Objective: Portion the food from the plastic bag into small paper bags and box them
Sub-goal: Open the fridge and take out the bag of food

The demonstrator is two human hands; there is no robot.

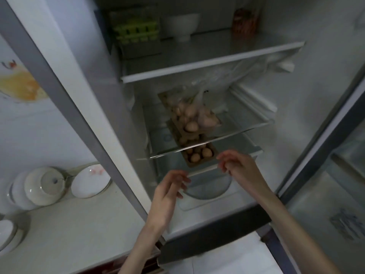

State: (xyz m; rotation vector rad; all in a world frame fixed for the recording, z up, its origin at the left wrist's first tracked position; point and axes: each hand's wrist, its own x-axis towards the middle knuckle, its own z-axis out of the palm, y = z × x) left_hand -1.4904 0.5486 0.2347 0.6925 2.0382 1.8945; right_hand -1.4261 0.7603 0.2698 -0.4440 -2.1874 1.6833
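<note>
Clear plastic bag (199, 107) of food lies on the fridge's middle glass shelf (246, 127). Left hand (169, 189) and right hand (235, 165) hover below, fingers relaxed, holding nothing.

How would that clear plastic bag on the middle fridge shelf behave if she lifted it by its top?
The plastic bag looks thin and crumpled, so it would probably sag and stretch rather than hold its shape. Its rounded contents, seemingly eggs, would likely shift together and could crack if bumped. Neither the left hand nor the right hand touches it.
</note>
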